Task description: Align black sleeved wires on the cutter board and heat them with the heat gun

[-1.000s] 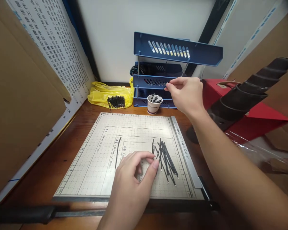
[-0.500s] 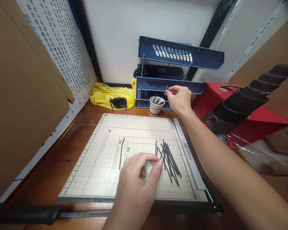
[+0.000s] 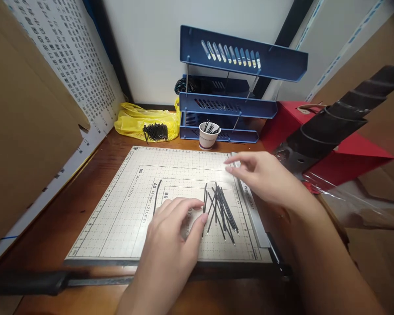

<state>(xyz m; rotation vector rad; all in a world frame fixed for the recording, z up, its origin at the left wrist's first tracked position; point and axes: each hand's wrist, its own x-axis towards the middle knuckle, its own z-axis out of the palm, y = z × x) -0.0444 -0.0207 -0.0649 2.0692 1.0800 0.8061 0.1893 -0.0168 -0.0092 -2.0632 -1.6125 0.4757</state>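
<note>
Over the gridded board of a paper cutter (image 3: 124, 218), my left hand (image 3: 170, 232) is curved, with a small gap between thumb and forefinger. Its fingertips are beside the leftmost of several short black wires (image 3: 221, 210) with bare silvery tips; whether they touch it cannot be made out. One separate wire (image 3: 157, 192) lies left of that hand. My right hand (image 3: 262, 177) hovers by the cutter's right metal edge, thumb and forefinger apart, with nothing between them. Behind the board a paper cup (image 3: 208, 139) holds more black wires upright.
A yellow plastic bag (image 3: 128, 122) with a heap of short black pieces (image 3: 156, 132) lies at the back left. Blue tiered trays (image 3: 230, 105) stand behind the cup. At right are a red box (image 3: 354, 157) and a black ribbed tube (image 3: 335, 113). The cutter's black handle (image 3: 26, 282) extends front left.
My right hand has come back from beside the cup toward the board, and its pinched fingers have parted. My left hand stays by the wires. The view has shifted slightly.
</note>
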